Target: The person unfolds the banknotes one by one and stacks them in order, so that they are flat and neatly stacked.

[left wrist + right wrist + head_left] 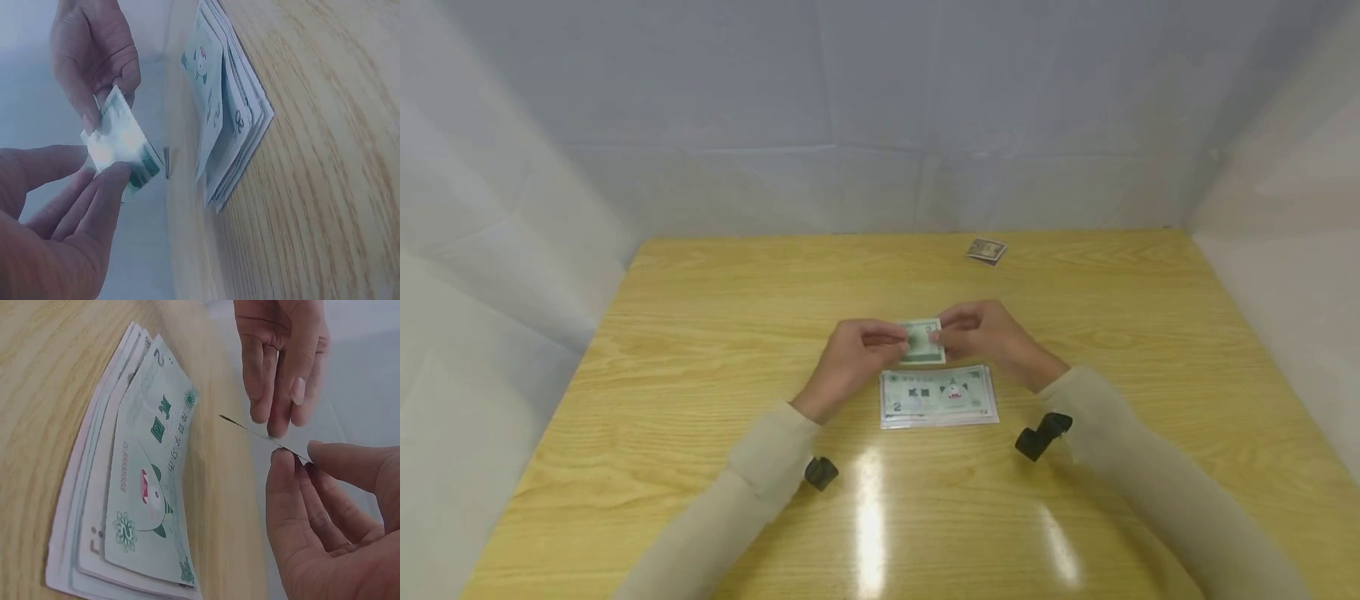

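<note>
In the head view, my left hand (861,354) and right hand (988,333) hold a small folded green play banknote (925,343) between them. The thumb and fingers of my right hand (337,512) pinch it; from this side it shows as a thin edge. My left hand (69,219) has its fingertips on the opposite side of the folded banknote (122,140). Just in front of the hands lies a stack of play banknotes (938,397). Its top note (150,469) is green, marked 2, with a cartoon figure, and curls up from those beneath.
A brown folded note (987,250) lies near the back edge of the wooden table (700,350). White sheeting (880,117) hangs behind the table and along both sides. Black wrist mounts (1043,435) sit on the sleeves.
</note>
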The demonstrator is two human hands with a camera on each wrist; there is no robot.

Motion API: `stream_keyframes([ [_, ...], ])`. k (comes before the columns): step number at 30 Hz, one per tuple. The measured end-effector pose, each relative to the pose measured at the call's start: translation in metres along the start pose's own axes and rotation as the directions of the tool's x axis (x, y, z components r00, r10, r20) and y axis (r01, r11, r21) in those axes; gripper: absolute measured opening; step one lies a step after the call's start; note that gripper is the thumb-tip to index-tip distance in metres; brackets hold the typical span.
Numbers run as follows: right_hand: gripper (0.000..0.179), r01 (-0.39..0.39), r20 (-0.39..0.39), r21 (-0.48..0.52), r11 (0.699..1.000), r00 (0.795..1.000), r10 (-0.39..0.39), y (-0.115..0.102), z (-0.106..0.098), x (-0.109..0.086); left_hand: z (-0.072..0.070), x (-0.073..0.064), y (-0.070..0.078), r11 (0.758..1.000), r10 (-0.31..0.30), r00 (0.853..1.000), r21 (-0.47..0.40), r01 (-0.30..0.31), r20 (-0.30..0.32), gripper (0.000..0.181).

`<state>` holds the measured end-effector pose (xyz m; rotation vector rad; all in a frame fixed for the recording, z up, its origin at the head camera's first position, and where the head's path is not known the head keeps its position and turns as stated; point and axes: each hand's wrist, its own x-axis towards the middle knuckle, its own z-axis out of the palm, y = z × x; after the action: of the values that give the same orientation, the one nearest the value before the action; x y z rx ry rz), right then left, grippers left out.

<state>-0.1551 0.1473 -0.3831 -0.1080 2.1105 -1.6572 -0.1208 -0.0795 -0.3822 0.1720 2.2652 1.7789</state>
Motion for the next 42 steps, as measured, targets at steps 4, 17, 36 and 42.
stream_keyframes([
  [4, 0.042, 0.009, 0.006, 0.012, 1.000, 1.000, -0.009, 0.000, 0.004, -0.002, 0.004, -0.001, 0.001, 1.000, 0.008, 1.000, 0.030, -0.008, -0.002, 0.019],
  [17, 0.040, -0.048, 0.042, 0.108, 0.993, 0.998, 0.043, -0.002, 0.015, -0.006, 0.012, -0.001, -0.001, 0.997, 0.054, 0.997, 0.050, -0.056, 0.048, 0.033],
  [36, 0.035, -0.047, 0.058, 0.206, 0.977, 0.998, 0.036, -0.001, 0.017, -0.007, 0.011, -0.001, 0.000, 0.998, 0.048, 0.998, -0.031, -0.046, 0.045, 0.027],
  [42, 0.037, -0.051, 0.058, 0.183, 0.982, 0.997, 0.041, -0.001, 0.014, -0.009, 0.011, -0.002, 0.000, 0.999, 0.010, 0.999, -0.047, -0.008, 0.040, 0.025],
])
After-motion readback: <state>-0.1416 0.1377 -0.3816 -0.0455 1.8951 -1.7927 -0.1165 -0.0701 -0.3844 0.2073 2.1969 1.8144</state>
